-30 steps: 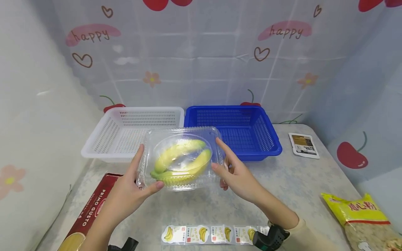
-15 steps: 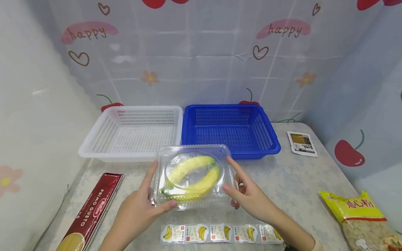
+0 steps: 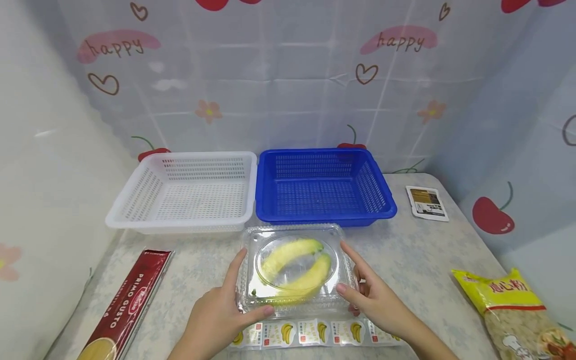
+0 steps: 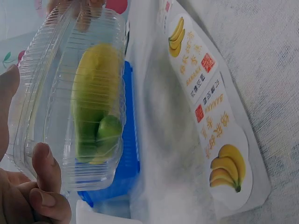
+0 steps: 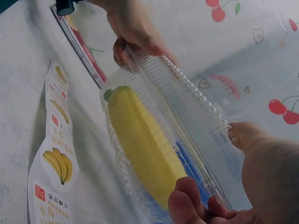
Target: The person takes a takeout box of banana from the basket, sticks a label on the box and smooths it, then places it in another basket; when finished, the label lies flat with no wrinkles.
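Observation:
Both hands hold a closed clear plastic clamshell box (image 3: 252,245) with two yellow-green bananas (image 3: 306,275) inside. My left hand (image 3: 220,315) grips its left end, thumb at the front edge and index finger along the side. At the opposite end my right hand (image 3: 380,300) grips it, thumb near the lid's corner and other fingers curled beneath the side. In the left wrist view the box (image 4: 42,98) hangs over the tabletop. A strip of banana stickers (image 3: 315,334) lies just in front, its far edge partly covered by the box in the head view.
Behind the box stand a white basket (image 3: 202,226) and a blue basket (image 3: 324,219), side by side. A red spaghetti packet (image 3: 130,300) lies at left. On the right are a small white packet (image 3: 427,204) and a yellow-topped bag of pasta (image 3: 513,305).
Both hands have brought the box down and toward the front, slightly right, from before the baskets to the sticker strip. The head view has shifted a little.

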`<state>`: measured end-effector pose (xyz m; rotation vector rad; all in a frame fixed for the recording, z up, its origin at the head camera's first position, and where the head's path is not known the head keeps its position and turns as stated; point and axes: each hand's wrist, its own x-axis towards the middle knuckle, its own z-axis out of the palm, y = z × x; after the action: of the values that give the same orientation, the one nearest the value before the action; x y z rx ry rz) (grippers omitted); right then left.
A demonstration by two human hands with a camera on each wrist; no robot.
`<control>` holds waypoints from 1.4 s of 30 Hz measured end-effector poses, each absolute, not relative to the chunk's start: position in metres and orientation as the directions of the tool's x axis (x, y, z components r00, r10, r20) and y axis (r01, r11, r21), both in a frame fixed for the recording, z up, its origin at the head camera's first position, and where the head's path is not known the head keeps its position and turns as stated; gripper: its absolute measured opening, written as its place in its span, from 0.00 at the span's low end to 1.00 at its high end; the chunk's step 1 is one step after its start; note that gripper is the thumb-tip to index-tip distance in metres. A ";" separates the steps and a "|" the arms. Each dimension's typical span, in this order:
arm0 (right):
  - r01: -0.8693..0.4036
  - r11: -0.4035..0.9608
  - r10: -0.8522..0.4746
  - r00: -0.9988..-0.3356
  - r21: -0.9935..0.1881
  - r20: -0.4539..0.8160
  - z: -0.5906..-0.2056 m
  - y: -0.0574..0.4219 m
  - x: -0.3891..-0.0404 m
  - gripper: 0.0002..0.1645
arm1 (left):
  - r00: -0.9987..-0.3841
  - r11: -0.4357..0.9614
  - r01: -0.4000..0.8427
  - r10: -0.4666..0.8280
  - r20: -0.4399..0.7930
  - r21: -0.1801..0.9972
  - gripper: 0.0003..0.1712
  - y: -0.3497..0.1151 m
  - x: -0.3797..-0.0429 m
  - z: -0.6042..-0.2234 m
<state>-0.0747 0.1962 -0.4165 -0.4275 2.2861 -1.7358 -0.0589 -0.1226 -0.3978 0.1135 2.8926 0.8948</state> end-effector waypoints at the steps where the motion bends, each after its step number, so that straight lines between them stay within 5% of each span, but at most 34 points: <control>1: -0.085 0.256 -0.367 -0.930 -0.963 -0.015 -0.418 0.198 -0.074 0.48 | -0.990 0.823 0.040 0.109 -0.088 0.566 0.70 -0.121 -0.059 -0.399; 42: -0.070 0.331 -0.270 -0.963 -0.941 -0.023 -0.455 0.243 -0.095 0.47 | -0.970 0.807 0.134 0.224 -0.088 0.576 0.68 -0.077 -0.097 -0.436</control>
<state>-0.0955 0.2426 -0.4549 -0.3118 2.4148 -1.6933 -0.0973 -0.0772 -0.4358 0.2836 2.8397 0.8881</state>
